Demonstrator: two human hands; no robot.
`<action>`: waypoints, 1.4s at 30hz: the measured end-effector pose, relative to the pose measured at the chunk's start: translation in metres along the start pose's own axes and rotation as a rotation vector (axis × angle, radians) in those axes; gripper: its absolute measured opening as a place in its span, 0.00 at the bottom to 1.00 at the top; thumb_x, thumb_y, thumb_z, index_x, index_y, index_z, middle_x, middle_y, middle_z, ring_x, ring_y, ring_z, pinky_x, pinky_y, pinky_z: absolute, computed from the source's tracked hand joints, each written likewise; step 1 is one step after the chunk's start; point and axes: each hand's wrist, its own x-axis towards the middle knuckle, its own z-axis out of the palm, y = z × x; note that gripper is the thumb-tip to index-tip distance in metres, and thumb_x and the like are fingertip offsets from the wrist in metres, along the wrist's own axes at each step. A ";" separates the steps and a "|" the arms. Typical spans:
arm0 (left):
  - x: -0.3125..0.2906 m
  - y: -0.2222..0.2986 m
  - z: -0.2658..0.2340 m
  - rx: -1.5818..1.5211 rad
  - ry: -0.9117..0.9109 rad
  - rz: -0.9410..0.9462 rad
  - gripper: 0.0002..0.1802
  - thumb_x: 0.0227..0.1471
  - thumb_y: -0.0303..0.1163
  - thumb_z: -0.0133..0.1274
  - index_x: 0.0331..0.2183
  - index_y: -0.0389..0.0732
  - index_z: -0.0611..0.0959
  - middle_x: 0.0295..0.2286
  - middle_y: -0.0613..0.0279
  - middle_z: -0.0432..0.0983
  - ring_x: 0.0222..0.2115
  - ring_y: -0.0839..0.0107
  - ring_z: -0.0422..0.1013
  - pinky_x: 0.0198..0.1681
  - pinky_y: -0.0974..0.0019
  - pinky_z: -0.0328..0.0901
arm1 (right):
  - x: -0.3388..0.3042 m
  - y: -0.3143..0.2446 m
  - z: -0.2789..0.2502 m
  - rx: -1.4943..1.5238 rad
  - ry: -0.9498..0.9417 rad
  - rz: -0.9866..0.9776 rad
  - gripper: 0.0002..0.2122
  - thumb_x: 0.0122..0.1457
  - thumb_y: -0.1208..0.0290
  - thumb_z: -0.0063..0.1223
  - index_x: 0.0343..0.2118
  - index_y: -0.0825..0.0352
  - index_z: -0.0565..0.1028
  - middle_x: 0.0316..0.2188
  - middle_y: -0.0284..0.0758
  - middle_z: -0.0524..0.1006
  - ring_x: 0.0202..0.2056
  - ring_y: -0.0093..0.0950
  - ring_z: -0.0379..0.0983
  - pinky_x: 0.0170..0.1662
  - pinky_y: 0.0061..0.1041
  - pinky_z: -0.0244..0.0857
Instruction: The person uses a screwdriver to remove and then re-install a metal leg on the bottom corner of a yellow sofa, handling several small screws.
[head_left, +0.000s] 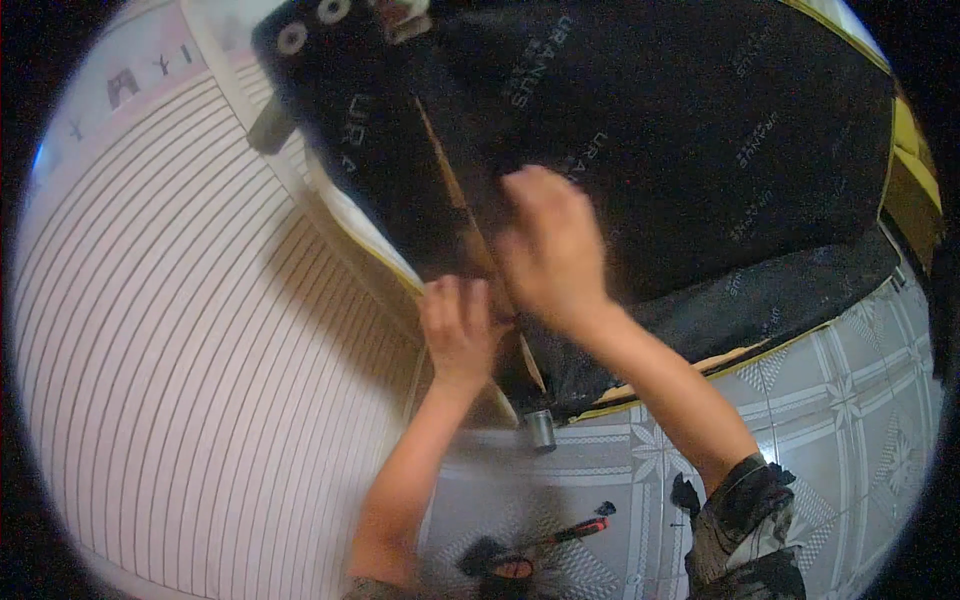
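Note:
A large piece of furniture, seemingly a sofa, shows a face covered in black printed lining fabric (690,130). A long narrow slit (443,160) runs down the fabric, with tan material showing in it. My left hand (458,335) is at the lower part of this slit, fingers bent and closed on the black fabric by its edge. Just above and to its right is my right hand (555,240), smeared by motion over the fabric; its fingertips are too blurred to make out a grip. A short metal leg (540,430) sticks out below the slit.
A ribbed pale panel (200,330) stands along the left. Grey patterned tiles (840,390) cover the floor. Near me lies a red and black hand tool (580,530), beside a dark object (490,560). More furniture feet (291,38) show at the upper left.

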 end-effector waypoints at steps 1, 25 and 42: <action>0.008 -0.003 -0.004 0.020 0.024 -0.076 0.27 0.46 0.35 0.47 0.49 0.40 0.62 0.46 0.44 0.56 0.48 0.54 0.53 0.45 0.53 0.55 | 0.003 -0.013 0.003 -0.004 -0.067 -0.217 0.19 0.46 0.72 0.44 0.44 0.63 0.66 0.47 0.40 0.64 0.49 0.37 0.59 0.49 0.33 0.56; 0.017 -0.015 0.016 0.077 -0.340 0.204 0.63 0.26 0.69 0.48 0.55 0.36 0.46 0.54 0.39 0.31 0.56 0.48 0.29 0.53 0.42 0.27 | -0.308 0.023 -0.016 -0.076 -0.815 0.587 0.28 0.42 0.72 0.48 0.50 0.70 0.57 0.44 0.49 0.65 0.47 0.42 0.60 0.50 0.35 0.55; 0.022 -0.001 0.032 0.249 -0.243 0.243 0.66 0.30 0.69 0.46 0.53 0.28 0.37 0.52 0.31 0.24 0.54 0.41 0.23 0.53 0.44 0.23 | -0.285 0.131 0.062 -0.068 -0.644 0.449 0.21 0.48 0.70 0.43 0.47 0.67 0.63 0.51 0.42 0.60 0.50 0.38 0.56 0.51 0.35 0.51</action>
